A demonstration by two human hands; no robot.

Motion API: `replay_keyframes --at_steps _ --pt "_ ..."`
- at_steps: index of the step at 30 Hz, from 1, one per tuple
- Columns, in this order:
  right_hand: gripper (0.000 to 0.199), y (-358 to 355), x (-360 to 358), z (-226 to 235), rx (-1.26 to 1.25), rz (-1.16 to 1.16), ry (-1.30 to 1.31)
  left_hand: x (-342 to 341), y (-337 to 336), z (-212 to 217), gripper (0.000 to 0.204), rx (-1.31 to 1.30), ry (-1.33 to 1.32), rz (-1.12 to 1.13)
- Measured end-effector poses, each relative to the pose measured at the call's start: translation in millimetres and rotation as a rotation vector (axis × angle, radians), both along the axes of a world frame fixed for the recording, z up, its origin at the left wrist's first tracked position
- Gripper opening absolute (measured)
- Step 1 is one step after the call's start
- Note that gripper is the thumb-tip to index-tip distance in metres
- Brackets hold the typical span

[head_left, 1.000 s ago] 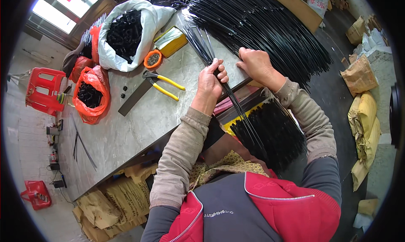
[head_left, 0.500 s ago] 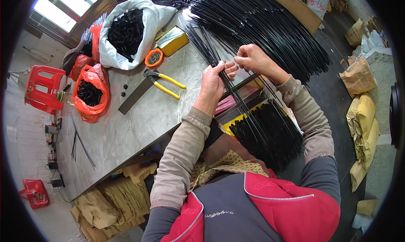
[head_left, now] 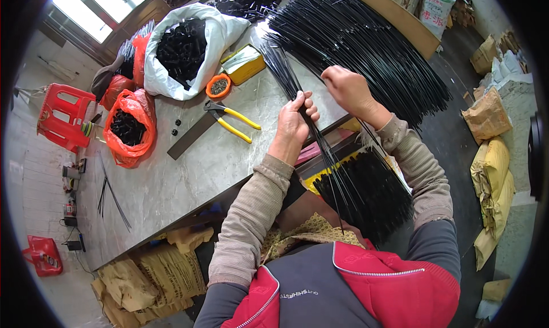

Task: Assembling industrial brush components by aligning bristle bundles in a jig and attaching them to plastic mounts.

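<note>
My left hand (head_left: 294, 122) is wrapped round a bundle of thin black rods (head_left: 329, 159), which slants from the tabletop down past the table edge. To its right, my right hand (head_left: 351, 93) is closed, with thumb and forefinger pinched. A thin dark rod (head_left: 374, 136) runs under that hand and shows again below it; the exact grip is hidden. Beyond both hands a large pile of black rods (head_left: 366, 48) lies fanned across the table. Below them, upright dark rod ends (head_left: 366, 196) stand packed close together in front of me.
Yellow-handled cutting pliers (head_left: 234, 122) rest across a dark flat strip (head_left: 191, 136) on the grey table (head_left: 137, 196). Behind are an orange cup of small metal parts (head_left: 218, 86), a yellow tin (head_left: 243, 65), a white sack of black pieces (head_left: 223, 33) and a red bag (head_left: 128, 150).
My right hand has moved slightly right and turned, its fingers more curled. The fingers of my left hand have closed further round the bundle. The whole view has shifted a little.
</note>
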State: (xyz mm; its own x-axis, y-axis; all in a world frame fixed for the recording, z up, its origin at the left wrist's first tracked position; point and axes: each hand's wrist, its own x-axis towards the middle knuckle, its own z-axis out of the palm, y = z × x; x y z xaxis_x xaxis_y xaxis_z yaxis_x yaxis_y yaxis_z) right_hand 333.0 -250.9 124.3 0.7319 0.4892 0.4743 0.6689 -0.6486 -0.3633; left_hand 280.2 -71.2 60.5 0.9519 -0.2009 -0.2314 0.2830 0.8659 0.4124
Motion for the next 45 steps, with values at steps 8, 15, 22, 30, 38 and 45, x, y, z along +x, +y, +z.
replay_keyframes --at_steps 8,15,22,30,38,45 --pt "0.035 -3 31 -39 -0.435 0.075 -0.403 -26 -17 17 0.032 -0.016 0.045 -0.014" --pt "0.032 5 31 -37 -0.430 0.071 -0.430 -46 -24 93 0.032 0.044 -0.175 0.038" --pt "0.023 20 -21 11 -0.155 0.130 -0.203 -72 16 158 0.031 0.117 -0.331 0.142" --pt "0.029 75 -147 89 0.521 0.763 1.292 -100 57 199 0.030 0.286 -0.421 0.333" --pt "0.028 160 -174 117 0.633 0.648 1.438 -120 120 242 0.045 0.541 -0.590 0.414" --pt "0.030 247 -144 160 0.761 0.935 1.118 -128 183 298 0.027 0.838 -0.713 0.376"
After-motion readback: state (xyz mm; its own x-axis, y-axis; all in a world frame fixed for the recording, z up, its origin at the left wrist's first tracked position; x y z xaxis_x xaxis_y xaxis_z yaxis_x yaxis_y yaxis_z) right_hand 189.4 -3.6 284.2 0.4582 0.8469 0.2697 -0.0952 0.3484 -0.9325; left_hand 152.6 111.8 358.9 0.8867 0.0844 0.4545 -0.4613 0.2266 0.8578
